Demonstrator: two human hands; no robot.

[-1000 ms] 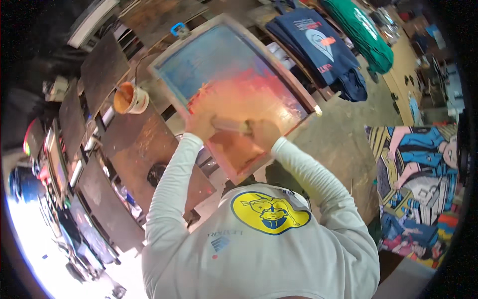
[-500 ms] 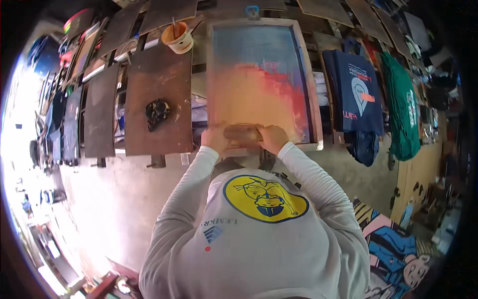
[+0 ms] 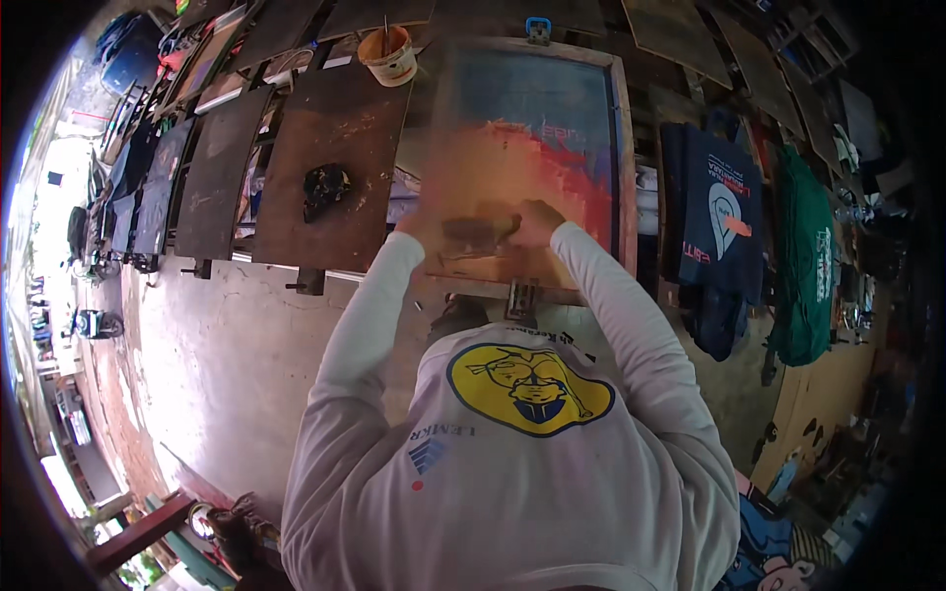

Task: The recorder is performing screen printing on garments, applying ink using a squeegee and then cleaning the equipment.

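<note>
A wood-framed printing screen [image 3: 623,148] lies before me, its mesh smeared with orange and red ink over a grey-blue upper part. Across its near end is a dark squeegee [image 3: 469,234], blurred by motion. My right hand [image 3: 540,223] is closed round the squeegee's right end. At the left end my left hand [image 3: 412,223] is closed too, though its fingers are smeared. Whatever lies beneath the screen is hidden by it.
Left of the screen, a brown board [image 3: 330,128] carries a crumpled black lump [image 3: 325,189]. An ink tub [image 3: 388,57] with a stick stands farther back. Printed navy cloth [image 3: 722,212] and green cloth [image 3: 810,246] hang at the right. A metal clamp [image 3: 522,297] sits at the screen's near edge.
My hands and the squeegee have moved a little away from me, up from the screen's near edge. The whole view has shifted and tilted slightly.
</note>
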